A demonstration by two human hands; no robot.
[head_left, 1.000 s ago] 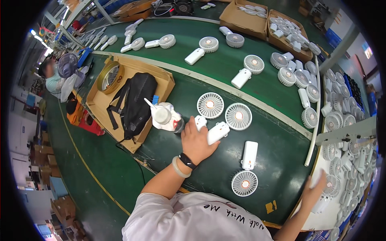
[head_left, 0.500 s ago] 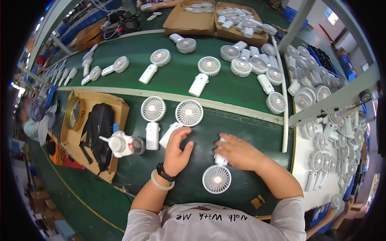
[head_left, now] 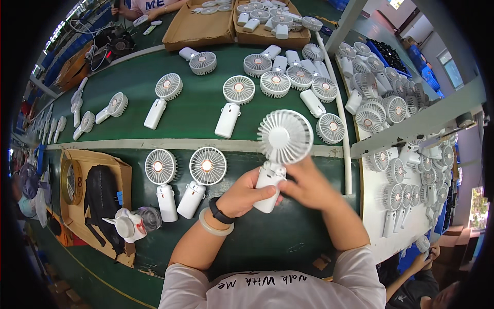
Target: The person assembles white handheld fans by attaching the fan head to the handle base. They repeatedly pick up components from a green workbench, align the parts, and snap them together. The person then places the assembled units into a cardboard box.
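A white handheld fan (head_left: 286,137) is raised over the near bench, its round caged head up and its handle down. My left hand (head_left: 247,193) is closed around the handle, thumb across the front. Against the handle's right side and partly behind the fan head is my right hand (head_left: 311,185); it is blurred and its fingers are mostly hidden. Left of my hands, two similar fans lie side by side: a nearer white fan (head_left: 192,199) and a farther-left white fan (head_left: 166,202), handles toward me.
A green conveyor belt (head_left: 198,118) beyond the bench carries several fans. At left, a cardboard tray (head_left: 123,172) holds a black bag, beside a white-lidded bottle (head_left: 125,226). Piled fans (head_left: 396,108) fill the white table at right, behind a metal post. Other people sit across the belt and at lower right.
The fan that lay head toward me on the bench is now lifted and turned head up. My left hand has moved right and closed on its handle. The view has shifted.
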